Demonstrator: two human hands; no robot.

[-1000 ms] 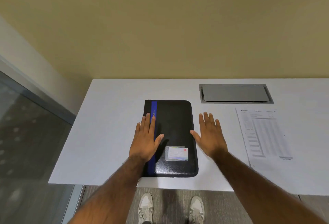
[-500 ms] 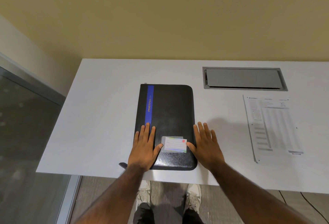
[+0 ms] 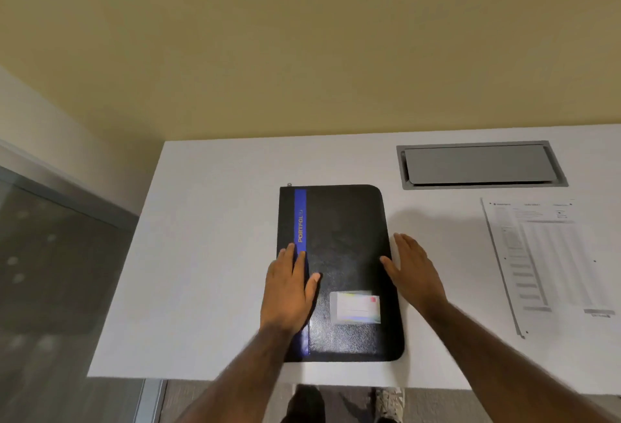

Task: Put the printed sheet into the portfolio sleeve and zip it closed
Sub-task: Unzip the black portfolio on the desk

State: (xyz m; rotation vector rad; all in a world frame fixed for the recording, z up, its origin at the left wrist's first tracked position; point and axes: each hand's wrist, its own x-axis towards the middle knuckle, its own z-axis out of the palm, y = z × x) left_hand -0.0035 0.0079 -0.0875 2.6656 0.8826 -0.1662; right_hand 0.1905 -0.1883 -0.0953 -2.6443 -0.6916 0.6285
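Our left hand lies flat and spread on the portfolio, palm down over the lower part of its blue stripe, fingers together and pointing away from us, thumb angled out onto the black cover. Our right hand is also open and flat, fingers together, resting on the table just beside the portfolio's right edge, with the thumb touching that edge. Neither hand grips anything.

We count one portfolio, lying closed near the table's front edge, long side running away from us. The stripe runs along its left side and bears the word PORTFOLIO. One card sits in a clear pocket on the cover, low and right of our left hand. A small metal zip pull shows at the portfolio's far left corner; whether the zip is fully run round we cannot tell.

We count one sheet, printed with rows of grey text too blurred to read. It lies flat on the table well to the right of the portfolio, outside it and apart from our right hand.

Beyond the portfolio and to its right, one grey hatch is set into the table, its lid closed. Below the table edge, two shoes show on the floor.
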